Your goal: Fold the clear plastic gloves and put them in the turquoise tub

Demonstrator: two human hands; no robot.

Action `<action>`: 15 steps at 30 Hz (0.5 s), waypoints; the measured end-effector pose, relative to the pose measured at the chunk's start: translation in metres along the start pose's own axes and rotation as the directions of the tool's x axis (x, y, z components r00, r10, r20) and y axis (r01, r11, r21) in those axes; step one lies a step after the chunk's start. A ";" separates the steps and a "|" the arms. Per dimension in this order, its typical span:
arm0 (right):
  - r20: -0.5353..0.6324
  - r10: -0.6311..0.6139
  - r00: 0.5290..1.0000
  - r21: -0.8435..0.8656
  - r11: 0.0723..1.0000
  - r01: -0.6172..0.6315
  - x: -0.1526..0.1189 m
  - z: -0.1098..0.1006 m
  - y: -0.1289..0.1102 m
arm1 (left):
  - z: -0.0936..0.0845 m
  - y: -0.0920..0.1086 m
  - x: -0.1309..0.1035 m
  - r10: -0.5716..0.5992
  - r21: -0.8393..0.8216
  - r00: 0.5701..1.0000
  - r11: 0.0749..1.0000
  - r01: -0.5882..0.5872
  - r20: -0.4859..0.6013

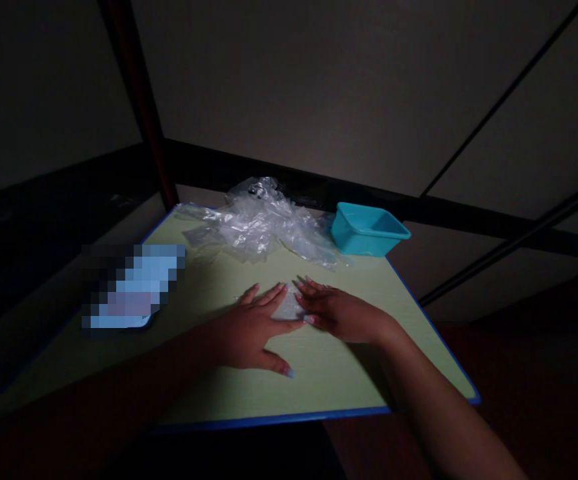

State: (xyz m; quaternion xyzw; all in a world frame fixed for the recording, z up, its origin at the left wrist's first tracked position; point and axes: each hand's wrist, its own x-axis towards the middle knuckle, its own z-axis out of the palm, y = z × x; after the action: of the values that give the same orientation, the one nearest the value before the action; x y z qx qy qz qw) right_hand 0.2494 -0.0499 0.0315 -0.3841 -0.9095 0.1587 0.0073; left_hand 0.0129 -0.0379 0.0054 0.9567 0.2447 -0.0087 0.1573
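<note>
A small piece of clear plastic (287,307), perhaps a bag, lies flat on the table between my hands. My left hand (256,330) rests on it from the left, palm down with its fingers spread. From the right, my right hand (336,310) reaches over the plastic, its fingers stretched out and their tips on or close to it. The fingers partly cover the plastic, so its full outline is hidden.
Behind my hands a heap of crumpled clear plastic bags (263,223) covers the table's far side. A turquoise bin (363,233) stands at the far right corner. To the left lies a lit, blurred-out phone (143,283). The pale green table (319,383) has a blue edge.
</note>
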 end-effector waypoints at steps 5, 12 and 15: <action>0.069 -0.033 0.997 0.020 0.999 0.031 -0.013 -0.010 -0.008 | 0.006 -0.002 0.000 0.007 0.003 1.000 1.000 -0.007 -0.027; 0.107 0.000 0.994 0.013 1.000 -0.001 -0.017 -0.011 -0.013 | -0.008 -0.010 0.000 0.033 0.090 0.963 0.996 -0.009 -0.269; 0.096 -0.003 0.995 0.011 1.000 0.002 -0.018 -0.009 -0.012 | -0.012 -0.019 0.002 -0.013 0.094 0.928 0.994 0.051 -0.371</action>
State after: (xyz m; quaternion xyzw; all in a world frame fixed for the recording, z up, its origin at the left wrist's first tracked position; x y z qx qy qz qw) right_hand 0.2548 -0.0674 0.0457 -0.3749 -0.9084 0.1818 -0.0343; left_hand 0.0050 -0.0173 0.0111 0.9439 0.2847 0.1566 0.0591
